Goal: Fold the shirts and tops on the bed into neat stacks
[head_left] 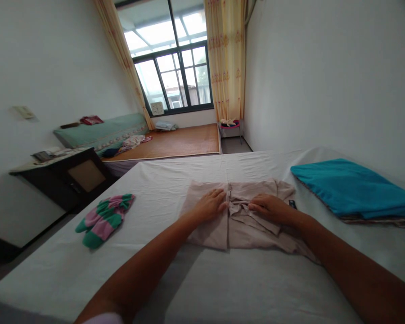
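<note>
Your left fingers [218,194] lie extended and close together, pressed on the smooth left panel of the pale pink garment [213,235] and gripping nothing; your right fingers [259,200] curl over its bunched cloth just across the panel's straight edge, though whether they pinch it can't be told. The garment lies in front of you on the white sheet [158,191]. The folding looks partly done: the left side reads flat and squared, while the middle is crumpled and the right side, under your forearm, spreads unevenly, so smoothing and squaring there seem left. To the left, bare sheet separates the garment from the striped pink-and-green socks [105,220], giving you more room there; to the right, the folded blue cloth [354,186] narrows it. The sheet's far edge runs beyond the garment, and its left edge slopes past the socks.
</note>
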`<state>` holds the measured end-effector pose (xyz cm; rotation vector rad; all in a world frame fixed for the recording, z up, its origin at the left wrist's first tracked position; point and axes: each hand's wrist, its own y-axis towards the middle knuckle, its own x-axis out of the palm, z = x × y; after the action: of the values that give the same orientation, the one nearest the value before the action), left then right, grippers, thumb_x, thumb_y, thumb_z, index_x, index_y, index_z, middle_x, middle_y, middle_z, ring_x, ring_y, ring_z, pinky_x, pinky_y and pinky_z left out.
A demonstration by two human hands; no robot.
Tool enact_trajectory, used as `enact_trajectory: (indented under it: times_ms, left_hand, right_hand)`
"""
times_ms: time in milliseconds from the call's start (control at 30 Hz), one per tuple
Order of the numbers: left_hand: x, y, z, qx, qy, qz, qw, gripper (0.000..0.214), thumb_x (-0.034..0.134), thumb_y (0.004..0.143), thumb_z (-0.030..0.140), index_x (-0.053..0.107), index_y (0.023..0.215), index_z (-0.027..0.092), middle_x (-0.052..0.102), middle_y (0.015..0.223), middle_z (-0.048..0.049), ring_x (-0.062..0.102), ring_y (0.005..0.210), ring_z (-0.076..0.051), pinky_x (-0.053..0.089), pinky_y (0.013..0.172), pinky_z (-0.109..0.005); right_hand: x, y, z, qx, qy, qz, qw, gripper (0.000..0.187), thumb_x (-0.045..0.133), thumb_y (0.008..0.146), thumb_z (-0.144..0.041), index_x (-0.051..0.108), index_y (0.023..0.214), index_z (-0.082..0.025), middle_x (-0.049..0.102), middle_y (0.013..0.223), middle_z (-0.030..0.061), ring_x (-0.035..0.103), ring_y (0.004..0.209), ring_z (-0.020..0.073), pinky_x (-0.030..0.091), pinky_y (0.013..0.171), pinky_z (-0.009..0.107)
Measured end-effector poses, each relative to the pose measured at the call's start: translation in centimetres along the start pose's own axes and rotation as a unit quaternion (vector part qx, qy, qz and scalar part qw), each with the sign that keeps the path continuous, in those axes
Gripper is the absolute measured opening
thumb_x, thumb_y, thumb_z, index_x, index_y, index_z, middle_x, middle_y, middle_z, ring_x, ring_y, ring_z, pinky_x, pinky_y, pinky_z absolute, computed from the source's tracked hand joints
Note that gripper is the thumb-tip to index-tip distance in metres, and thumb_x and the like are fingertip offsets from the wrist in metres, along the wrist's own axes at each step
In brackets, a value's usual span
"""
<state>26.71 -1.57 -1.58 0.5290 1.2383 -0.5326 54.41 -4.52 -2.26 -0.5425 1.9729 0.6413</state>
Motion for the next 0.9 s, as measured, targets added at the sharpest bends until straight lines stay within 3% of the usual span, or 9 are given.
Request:
enact_trajectory:
  times_ms: [100, 200, 433, 600, 700, 733, 800, 900]
  left_hand:
    - [1.1, 1.2, -1.0, -0.040, 0.030, -0.023, 0.998, 0.059, 0.024, 0.096, 0.055, 0.034, 0.145, 0.024, 0.029, 0.154, -0.0077, 0.022, 0.143, -0.024, 0.019, 0.115, -0.045]
    - [1.8, 2.0, -1.6, -0.078, 0.046, -0.006, 0.996, 0.060, 0.020, 0.094, 0.060, 0.035, 0.144, 0.032, 0.026, 0.155, -0.0056, 0.019, 0.143, -0.026, 0.017, 0.113, -0.050]
    - [2.2, 2.7, -1.1, -0.152, 0.045, 0.030, 0.987, 0.059, 0.026, 0.092, 0.063, 0.039, 0.142, 0.034, 0.030, 0.154, -0.0069, 0.020, 0.142, -0.030, 0.017, 0.111, -0.055]
    - [-0.7, 0.8, -3.5, -0.110, -0.004, 0.049, 0.993, 0.043, 0.030, 0.097, 0.038, 0.060, 0.124, 0.023, 0.051, 0.139, -0.0061, 0.042, 0.131, -0.019, 0.030, 0.111, -0.035]
    - [-3.3, -1.9, -6.6, -0.225, 0.060, 0.126, 0.964, 0.039, 0.041, 0.092, 0.030, 0.058, 0.126, 0.022, 0.051, 0.139, -0.0086, 0.045, 0.127, -0.021, 0.036, 0.106, -0.034]
    - [-4.0, -2.8, -7.7, -0.273, 0.082, 0.128, 0.950, 0.039, 0.042, 0.092, 0.032, 0.057, 0.126, 0.020, 0.052, 0.136, -0.0109, 0.048, 0.125, -0.023, 0.039, 0.102, -0.035]
    - [-5.0, -4.2, -9.4, -0.343, 0.072, 0.075, 0.934, 0.042, 0.040, 0.092, 0.041, 0.059, 0.118, 0.015, 0.061, 0.122, -0.0158, 0.057, 0.113, -0.026, 0.044, 0.093, -0.035]
    - [-5.3, -5.0, -10.7, -0.367, -0.018, -0.029, 0.930, 0.052, 0.034, 0.091, 0.055, 0.065, 0.088, 0.013, 0.071, 0.088, -0.0138, 0.067, 0.084, -0.023, 0.048, 0.074, -0.029]
  right_hand:
    - [0.0, 0.0, 0.1, -0.009, 0.022, -0.009, 1.000, 0.041, 0.036, 0.096, -0.044, 0.067, 0.084, -0.020, 0.069, 0.084, 0.0063, 0.060, 0.083, 0.0206, 0.043, 0.079, 0.031]
    - [-0.2, 0.0, 0.1, -0.021, 0.034, -0.015, 0.999, 0.036, 0.039, 0.095, -0.043, 0.068, 0.092, -0.020, 0.070, 0.091, 0.0069, 0.060, 0.088, 0.0207, 0.043, 0.084, 0.033]
    - [-0.4, -0.1, -0.1, -0.017, 0.047, -0.012, 0.999, 0.033, 0.045, 0.093, -0.042, 0.070, 0.096, -0.021, 0.071, 0.096, 0.0075, 0.062, 0.091, 0.0211, 0.046, 0.085, 0.033]
    - [-1.6, -0.5, 1.3, 0.073, 0.053, 0.090, 0.992, 0.038, 0.044, 0.091, -0.047, 0.071, 0.090, -0.021, 0.073, 0.089, 0.0061, 0.065, 0.080, 0.0214, 0.050, 0.073, 0.033]
    - [-2.6, -0.8, 2.1, 0.113, 0.058, 0.162, 0.979, 0.035, 0.046, 0.089, -0.047, 0.070, 0.089, -0.022, 0.073, 0.087, 0.0041, 0.066, 0.079, 0.0213, 0.051, 0.071, 0.032]
    - [-2.9, -0.9, 2.3, 0.120, 0.065, 0.174, 0.975, 0.034, 0.046, 0.089, -0.046, 0.070, 0.089, -0.023, 0.073, 0.087, 0.0037, 0.066, 0.080, 0.0211, 0.052, 0.072, 0.032]
    - [-3.0, -1.0, 2.4, 0.128, 0.083, 0.180, 0.972, 0.032, 0.046, 0.089, -0.045, 0.069, 0.089, -0.022, 0.073, 0.088, 0.0036, 0.067, 0.083, 0.0208, 0.053, 0.073, 0.031]
    - [-2.8, -1.1, 2.5, 0.127, 0.102, 0.161, 0.973, 0.032, 0.047, 0.088, -0.045, 0.069, 0.088, -0.021, 0.073, 0.088, 0.0041, 0.067, 0.082, 0.0208, 0.055, 0.072, 0.031]
